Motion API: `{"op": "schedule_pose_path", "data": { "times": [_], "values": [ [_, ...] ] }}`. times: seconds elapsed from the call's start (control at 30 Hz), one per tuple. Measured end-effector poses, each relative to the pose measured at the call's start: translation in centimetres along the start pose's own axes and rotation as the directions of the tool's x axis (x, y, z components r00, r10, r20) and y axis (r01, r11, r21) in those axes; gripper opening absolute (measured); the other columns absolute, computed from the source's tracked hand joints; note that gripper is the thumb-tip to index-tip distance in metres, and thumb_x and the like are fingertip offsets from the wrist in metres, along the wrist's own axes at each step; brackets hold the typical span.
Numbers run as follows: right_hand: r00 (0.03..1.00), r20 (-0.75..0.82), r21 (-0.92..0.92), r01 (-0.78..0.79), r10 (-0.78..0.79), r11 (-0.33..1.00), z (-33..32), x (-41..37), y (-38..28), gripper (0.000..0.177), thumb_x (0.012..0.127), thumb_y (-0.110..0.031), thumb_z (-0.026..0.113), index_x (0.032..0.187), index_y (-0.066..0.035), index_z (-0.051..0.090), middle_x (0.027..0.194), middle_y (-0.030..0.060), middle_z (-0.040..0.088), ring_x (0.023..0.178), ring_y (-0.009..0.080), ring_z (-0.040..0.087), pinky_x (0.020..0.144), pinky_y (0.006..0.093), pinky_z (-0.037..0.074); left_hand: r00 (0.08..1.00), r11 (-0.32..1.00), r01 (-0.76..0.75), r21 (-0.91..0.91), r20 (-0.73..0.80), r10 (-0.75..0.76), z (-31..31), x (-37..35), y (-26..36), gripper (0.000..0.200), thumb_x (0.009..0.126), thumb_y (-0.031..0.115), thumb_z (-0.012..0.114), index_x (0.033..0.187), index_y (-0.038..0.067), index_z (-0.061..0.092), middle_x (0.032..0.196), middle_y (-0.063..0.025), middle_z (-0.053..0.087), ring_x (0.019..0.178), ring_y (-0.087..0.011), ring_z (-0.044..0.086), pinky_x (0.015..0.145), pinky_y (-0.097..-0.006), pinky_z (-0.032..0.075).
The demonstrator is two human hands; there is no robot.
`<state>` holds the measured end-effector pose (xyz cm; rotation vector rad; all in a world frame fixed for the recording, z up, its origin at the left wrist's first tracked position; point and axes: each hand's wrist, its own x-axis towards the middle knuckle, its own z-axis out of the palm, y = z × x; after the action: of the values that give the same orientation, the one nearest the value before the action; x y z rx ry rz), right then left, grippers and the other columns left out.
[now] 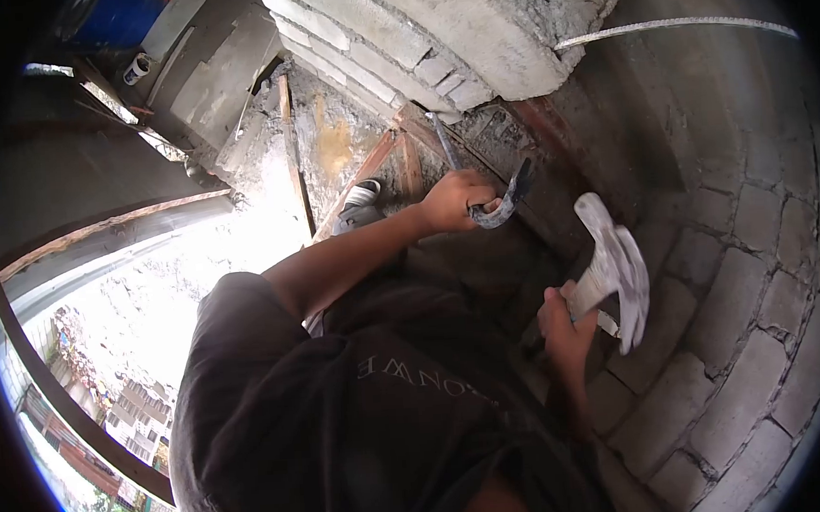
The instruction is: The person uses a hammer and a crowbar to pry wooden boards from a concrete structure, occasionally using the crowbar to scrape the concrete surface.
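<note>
My left hand [461, 200] is wrapped round a dark metal bar [496, 216]. The bar's curved, hooked end sticks out on the right of the fist, and its straight shaft runs up past the knuckles toward the base of the block wall [362, 54]. Lower on the right, my right hand [567, 327] is closed round the handle of a claw hammer [618, 273] with a pale, worn head. The hammer is apart from the bar, near the grey block wall on the right [738, 322].
Wooden strips [368, 170] lie on the dusty ground beside a foot in a striped shoe [362, 194]. A rough concrete column [500, 29] stands at the top, with a steel rod [676, 25] jutting right. A blue drum [110, 19] is at the upper left.
</note>
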<state>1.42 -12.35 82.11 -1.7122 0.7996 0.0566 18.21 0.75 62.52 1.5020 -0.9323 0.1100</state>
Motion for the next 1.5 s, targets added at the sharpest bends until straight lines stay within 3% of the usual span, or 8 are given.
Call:
{"op": "schedule_pose_path", "data": {
  "times": [0.07, 0.27, 0.3, 0.6, 0.87, 0.9, 1.47, 1.5],
  "values": [
    [0.992, 0.073, 0.024, 0.102, -0.103, 0.995, 0.0, -0.8, -0.1, 0.02, 0.091, -0.003, 0.056, 0.079, -0.01, 0.042, 0.06, -0.0039, 0.04, 0.046, 0.0038, 0.034, 0.042, 0.022, 0.026, 0.993, 1.0, 0.004, -0.029, 0.114, 0.0, -0.1, -0.7, -0.8, 0.022, 0.063, 0.017, 0.07, 0.077, 0.007, 0.055, 0.076, -0.0111, 0.055, 0.074, -0.0357, 0.055, 0.065, -0.0442, 0.044],
    [0.968, 0.116, -0.603, 0.245, -0.221, 0.759, 1.3, -2.1, 3.2, 0.013, 0.092, -0.015, 0.065, 0.093, -0.005, 0.057, 0.083, 0.0013, 0.058, 0.078, 0.0117, 0.055, 0.068, 0.0266, 0.044, 0.99, 0.995, -0.043, -0.094, 0.131, 0.055, -1.2, -1.6, -0.4, 0.022, 0.068, 0.02, 0.069, 0.068, 0.008, 0.051, 0.072, -0.0106, 0.056, 0.074, -0.0343, 0.056, 0.069, -0.0453, 0.045],
    [0.968, 0.185, -0.433, -0.075, 0.171, 0.898, 0.6, -2.1, 2.5, 0.028, 0.09, -0.023, 0.069, 0.107, -0.002, 0.06, 0.098, 0.0029, 0.062, 0.095, 0.0165, 0.057, 0.081, 0.0313, 0.045, 0.962, 0.997, 0.024, -0.076, 0.273, -0.002, -2.1, -2.6, -0.8, 0.024, 0.06, 0.021, 0.07, 0.069, 0.008, 0.052, 0.077, -0.0106, 0.058, 0.079, -0.0348, 0.057, 0.072, -0.0439, 0.045],
    [0.892, 0.442, -0.198, 0.198, -0.093, 0.96, 1.0, -1.1, 3.3, 0.024, 0.084, -0.016, 0.068, 0.101, 0.001, 0.065, 0.079, 0.0128, 0.067, 0.075, 0.0123, 0.064, 0.067, 0.0312, 0.049, 0.946, 0.976, 0.217, 0.002, 0.245, -0.211, -8.8, -9.3, -0.7, 0.014, 0.075, 0.011, 0.066, 0.085, 0.004, 0.058, 0.079, -0.0117, 0.057, 0.075, -0.034, 0.058, 0.071, -0.0415, 0.047],
    [0.923, 0.291, -0.14, 0.301, -0.252, 0.943, 1.3, -0.4, 5.2, 0.019, 0.086, -0.015, 0.066, 0.096, 0.001, 0.064, 0.076, 0.014, 0.066, 0.07, 0.0191, 0.066, 0.065, 0.0332, 0.049, 0.959, 0.986, -0.067, 0.15, 0.283, 0.022, -6.8, -5.4, -1.2, 0.011, 0.078, 0.005, 0.063, 0.075, 0.006, 0.053, 0.073, -0.0116, 0.053, 0.067, -0.0336, 0.053, 0.06, -0.0433, 0.042],
    [0.931, 0.238, -0.193, 0.324, -0.276, 0.926, 1.4, -0.5, 4.8, 0.017, 0.088, -0.014, 0.066, 0.096, 0.001, 0.064, 0.076, 0.0135, 0.066, 0.069, 0.0207, 0.067, 0.064, 0.0339, 0.049, 0.94, 0.975, 0.223, 0.017, 0.26, -0.22, -5.7, -3.2, 0.5, 0.006, 0.082, 0.001, 0.057, 0.078, 0.003, 0.052, 0.073, -0.0126, 0.05, 0.067, -0.0325, 0.05, 0.058, -0.042, 0.04],
    [0.899, 0.159, -0.52, 0.428, -0.408, 0.739, -0.7, -0.5, 1.5, 0.018, 0.094, -0.014, 0.057, 0.08, -0.005, 0.052, 0.073, 0.0043, 0.054, 0.062, 0.0076, 0.046, 0.055, 0.0223, 0.036, 0.955, 0.998, 0.033, -0.058, 0.297, -0.015, -0.1, 0.5, -0.7, 0.025, 0.057, 0.018, 0.069, 0.078, 0.007, 0.061, 0.075, -0.0116, 0.061, 0.076, -0.0358, 0.06, 0.069, -0.0444, 0.047],
    [0.959, 0.111, -0.16, 0.275, -0.26, 0.948, -0.8, -1.0, 0.6, 0.018, 0.095, -0.012, 0.055, 0.079, -0.005, 0.051, 0.076, 0.0053, 0.056, 0.063, 0.0068, 0.045, 0.054, 0.0215, 0.035, 0.951, 0.996, 0.068, -0.048, 0.306, -0.05, -0.4, 0.7, -0.5, 0.024, 0.057, 0.017, 0.069, 0.078, 0.008, 0.062, 0.077, -0.0113, 0.062, 0.078, -0.035, 0.061, 0.07, -0.0441, 0.048]
  ]
}}
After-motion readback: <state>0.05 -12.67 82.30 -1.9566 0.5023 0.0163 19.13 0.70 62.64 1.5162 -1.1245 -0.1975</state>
